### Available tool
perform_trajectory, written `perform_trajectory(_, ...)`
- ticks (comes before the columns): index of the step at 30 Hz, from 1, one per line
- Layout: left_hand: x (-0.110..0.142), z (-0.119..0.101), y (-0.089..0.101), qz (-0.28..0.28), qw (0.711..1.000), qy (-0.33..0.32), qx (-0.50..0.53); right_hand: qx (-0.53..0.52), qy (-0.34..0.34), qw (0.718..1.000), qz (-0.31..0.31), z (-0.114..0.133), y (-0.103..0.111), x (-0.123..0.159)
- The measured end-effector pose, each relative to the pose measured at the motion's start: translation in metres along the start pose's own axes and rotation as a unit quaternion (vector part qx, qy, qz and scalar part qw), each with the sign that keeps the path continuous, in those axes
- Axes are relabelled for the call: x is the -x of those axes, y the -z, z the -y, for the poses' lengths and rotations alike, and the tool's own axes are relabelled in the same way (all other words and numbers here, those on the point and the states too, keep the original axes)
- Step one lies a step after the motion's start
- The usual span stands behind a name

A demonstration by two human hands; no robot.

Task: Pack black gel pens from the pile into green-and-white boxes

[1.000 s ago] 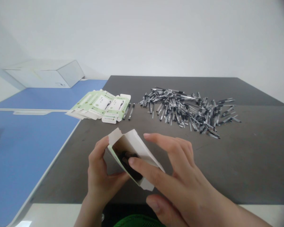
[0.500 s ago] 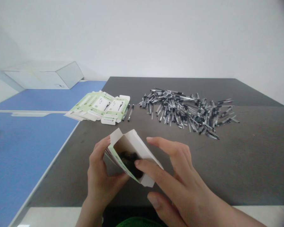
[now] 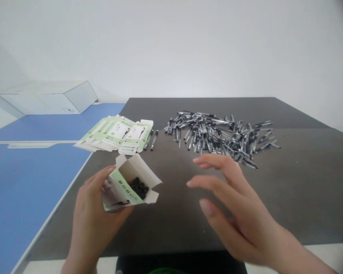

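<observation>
- Your left hand (image 3: 93, 207) cradles an open carton (image 3: 131, 182), fingers (image 3: 103, 174) curled round it, pens (image 3: 139, 188) inside.
- Your right hand (image 3: 234, 205) hangs open, holding nothing, over the desk (image 3: 165, 232), near loose pens (image 3: 217, 137).

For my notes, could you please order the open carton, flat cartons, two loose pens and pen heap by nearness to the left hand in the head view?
Left hand:
1. Open carton, held in it
2. Flat cartons, straight ahead
3. Two loose pens, right of them
4. Pen heap, farthest right
</observation>
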State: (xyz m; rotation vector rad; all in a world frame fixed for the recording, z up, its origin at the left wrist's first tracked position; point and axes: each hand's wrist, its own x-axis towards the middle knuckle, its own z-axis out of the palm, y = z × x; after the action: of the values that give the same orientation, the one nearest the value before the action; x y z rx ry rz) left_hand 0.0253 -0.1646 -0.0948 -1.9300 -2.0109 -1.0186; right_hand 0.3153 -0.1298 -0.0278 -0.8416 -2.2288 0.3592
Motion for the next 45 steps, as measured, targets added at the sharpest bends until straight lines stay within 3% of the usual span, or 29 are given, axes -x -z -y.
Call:
perform_trajectory(3,-0.007,0.02,0.004,0.047,0.995,-0.039,-0.082,0.034,-0.069,0.997,0.023,-0.038,-0.007,-0.03)
perform_trajectory(8,-0.013,0.042,0.0,0.174,0.969,0.002,-0.177,0.163,-0.204,0.954,0.144,-0.108,-0.044,-0.098)
perform_trajectory(12,-0.015,0.051,-0.007,0.24,0.948,0.032,-0.206,0.207,-0.242,0.935,0.155,-0.134,-0.074,-0.14)
perform_trajectory(16,-0.015,0.054,-0.014,0.268,0.94,0.054,-0.202,0.237,-0.285,0.914,0.165,-0.147,-0.097,-0.162)
perform_trajectory(22,-0.015,0.046,-0.018,0.269,0.933,0.068,-0.227,0.258,-0.336,0.889,0.174,-0.158,-0.11,-0.169)
perform_trajectory(28,-0.013,0.043,-0.02,0.259,0.938,0.072,-0.22,0.256,-0.358,0.879,0.184,-0.158,-0.107,-0.164)
perform_trajectory(31,-0.012,0.048,-0.02,0.224,0.952,0.057,-0.199,0.25,-0.359,0.88,0.184,-0.151,-0.1,-0.158)
perform_trajectory(35,-0.012,0.039,-0.012,0.127,0.987,0.029,-0.094,0.246,-0.341,0.892,0.164,-0.124,-0.077,-0.14)
perform_trajectory(37,-0.013,0.023,-0.007,0.121,0.992,0.036,0.025,0.233,-0.317,0.906,0.156,-0.102,-0.061,-0.122)
perform_trajectory(39,-0.013,0.001,-0.007,0.177,0.967,0.065,0.173,0.187,-0.249,0.94,0.139,-0.077,-0.047,-0.098)
perform_trajectory(41,-0.013,-0.025,-0.013,0.216,0.917,0.125,0.31,0.115,-0.191,0.967,0.126,-0.052,-0.038,-0.072)
perform_trajectory(45,-0.021,-0.072,-0.039,0.295,0.764,0.223,0.528,0.065,-0.115,0.982,0.139,-0.019,-0.036,-0.033)
